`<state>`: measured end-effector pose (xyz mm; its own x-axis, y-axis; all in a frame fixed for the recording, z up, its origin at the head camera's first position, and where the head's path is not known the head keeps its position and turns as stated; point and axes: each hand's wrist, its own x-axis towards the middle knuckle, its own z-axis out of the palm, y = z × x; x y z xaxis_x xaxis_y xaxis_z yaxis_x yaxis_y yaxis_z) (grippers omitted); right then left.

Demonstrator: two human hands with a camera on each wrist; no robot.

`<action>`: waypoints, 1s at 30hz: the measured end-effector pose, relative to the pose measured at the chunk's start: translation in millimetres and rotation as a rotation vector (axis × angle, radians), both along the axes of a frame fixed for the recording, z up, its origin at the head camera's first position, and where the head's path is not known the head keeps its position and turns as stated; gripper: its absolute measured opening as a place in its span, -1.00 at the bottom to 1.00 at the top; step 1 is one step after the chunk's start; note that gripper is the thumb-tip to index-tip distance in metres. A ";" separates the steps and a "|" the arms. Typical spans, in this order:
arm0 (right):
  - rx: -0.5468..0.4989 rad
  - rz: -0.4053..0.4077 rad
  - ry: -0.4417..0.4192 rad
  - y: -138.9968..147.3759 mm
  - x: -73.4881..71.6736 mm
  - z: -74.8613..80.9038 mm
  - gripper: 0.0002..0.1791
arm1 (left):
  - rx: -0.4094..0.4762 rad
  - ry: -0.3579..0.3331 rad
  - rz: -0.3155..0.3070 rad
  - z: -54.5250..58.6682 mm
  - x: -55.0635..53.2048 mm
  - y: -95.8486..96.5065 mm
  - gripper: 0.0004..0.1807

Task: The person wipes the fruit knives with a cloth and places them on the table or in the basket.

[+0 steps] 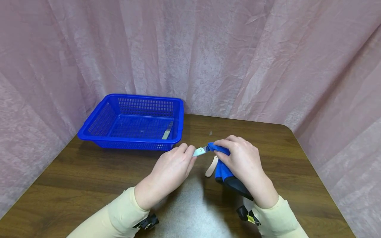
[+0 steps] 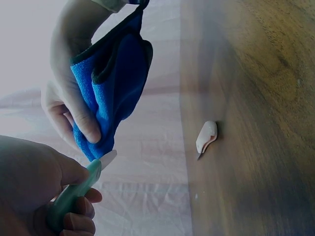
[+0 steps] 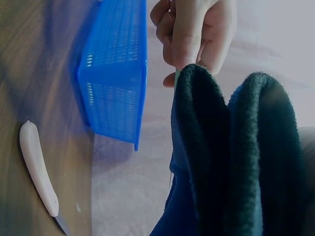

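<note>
My left hand [image 1: 171, 168] grips the mint-green handle of a small knife [image 1: 199, 151], its blade pointing right. With thumb and fingers my right hand [image 1: 242, 160] pinches a folded blue cloth [image 1: 224, 170] with dark edging against that blade. In the left wrist view the blade tip shows just past the cloth's lower end. Below the hands, a second knife with a pale pink handle [image 3: 39, 169] lies on the table, partly covered by the cloth in the head view.
A blue plastic basket [image 1: 131, 140] stands at the back left of the wooden table [image 1: 89, 185]. Inside it, near the right wall, lies another knife [image 1: 166, 134] with a pale handle. A pink curtain [image 1: 208, 59] hangs behind the table and along its sides.
</note>
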<state>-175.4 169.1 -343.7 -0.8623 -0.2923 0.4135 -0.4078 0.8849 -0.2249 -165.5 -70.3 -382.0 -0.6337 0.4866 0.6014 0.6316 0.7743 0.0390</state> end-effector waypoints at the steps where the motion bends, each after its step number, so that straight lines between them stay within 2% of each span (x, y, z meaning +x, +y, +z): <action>1: 0.000 -0.004 -0.004 0.6 -0.6 0.0 -0.72 | -0.001 0.002 0.001 -0.1 0.0 0.0 -0.76; 30: -0.020 -0.088 -0.052 17.4 -9.7 -0.3 -0.74 | -0.001 -0.014 0.004 0.9 1.1 0.3 -0.78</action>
